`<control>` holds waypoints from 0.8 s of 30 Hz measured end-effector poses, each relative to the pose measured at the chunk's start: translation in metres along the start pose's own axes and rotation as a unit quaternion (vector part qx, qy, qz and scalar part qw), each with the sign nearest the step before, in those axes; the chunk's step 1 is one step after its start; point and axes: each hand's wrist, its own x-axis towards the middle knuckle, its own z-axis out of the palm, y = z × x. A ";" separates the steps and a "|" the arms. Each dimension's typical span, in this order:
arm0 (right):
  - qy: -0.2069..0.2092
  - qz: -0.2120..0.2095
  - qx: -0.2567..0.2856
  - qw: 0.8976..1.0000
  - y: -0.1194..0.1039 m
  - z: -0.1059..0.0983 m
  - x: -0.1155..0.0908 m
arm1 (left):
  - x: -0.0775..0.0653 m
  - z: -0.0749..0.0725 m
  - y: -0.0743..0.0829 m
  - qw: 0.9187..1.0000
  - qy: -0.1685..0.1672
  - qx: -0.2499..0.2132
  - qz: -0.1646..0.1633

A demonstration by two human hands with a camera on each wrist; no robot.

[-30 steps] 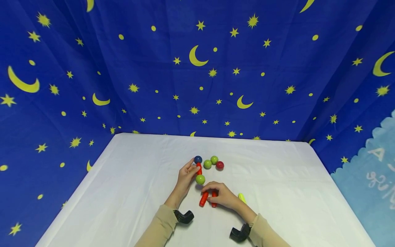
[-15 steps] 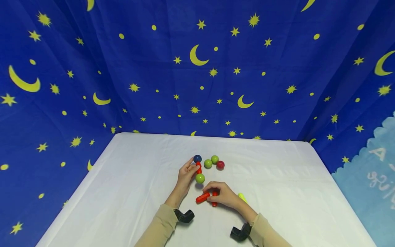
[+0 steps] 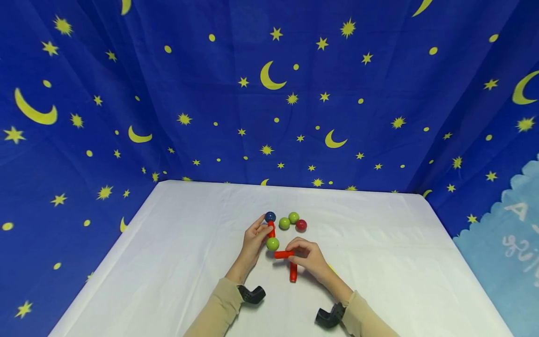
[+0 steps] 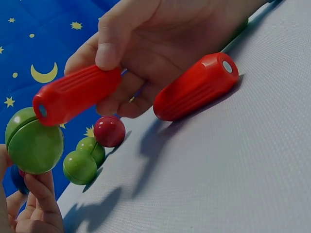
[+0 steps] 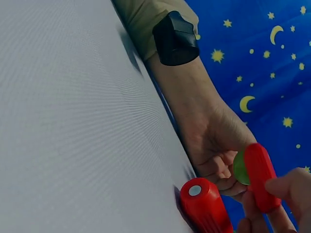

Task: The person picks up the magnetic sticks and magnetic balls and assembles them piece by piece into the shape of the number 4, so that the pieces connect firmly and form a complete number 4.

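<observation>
My left hand [image 3: 252,241] grips a red magnetic rod [image 3: 271,229] with a blue ball [image 3: 270,216] at its far end and a green ball [image 3: 273,244] at its near end. Between thumb and fingers, my right hand [image 3: 310,257] pinches a second red rod [image 3: 283,254], raised off the table and pointing left. In the left wrist view, that rod's metal-tipped end [image 4: 43,110] overlaps the edge of the green ball [image 4: 36,141]. A third red rod [image 3: 293,273] lies on the cloth under the right hand; its pale end [image 5: 195,190] shows in the right wrist view.
Two more green balls [image 3: 284,223] and a dark red ball [image 3: 301,225] sit together beyond the hands on the white-covered table [image 3: 370,234]. A yellow rod [image 3: 332,269] is mostly hidden behind the right wrist. A blue star-patterned curtain [image 3: 210,84] hangs around the table.
The right hand has picked up one of the two red rods from the table, turned it sideways and moved it up toward the green ball. The left hand has stayed nearly still.
</observation>
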 end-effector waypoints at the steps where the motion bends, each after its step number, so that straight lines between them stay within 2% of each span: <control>1: 0.011 -0.004 0.004 1.000 0.003 -0.001 0.000 | -0.002 0.001 0.003 1.000 -0.001 0.001 0.001; 5: 0.046 -0.033 0.020 0.998 0.007 -0.002 0.000 | -0.006 0.003 0.007 1.000 -0.003 0.007 0.002; 9: 0.075 -0.054 0.032 0.995 0.007 -0.002 0.000 | -0.001 -0.001 0.000 1.000 -0.003 0.007 0.000; 14: 0.099 -0.041 0.046 0.993 0.008 -0.003 0.001 | 0.009 -0.005 -0.013 1.000 -0.002 0.003 0.000; 20: 0.107 -0.036 0.053 0.992 0.009 -0.003 0.000 | 0.009 -0.005 -0.016 1.000 -0.002 0.010 0.019; 24: 0.110 -0.030 0.051 0.992 0.010 -0.003 0.000 | 0.009 -0.005 -0.015 1.000 -0.001 0.010 0.010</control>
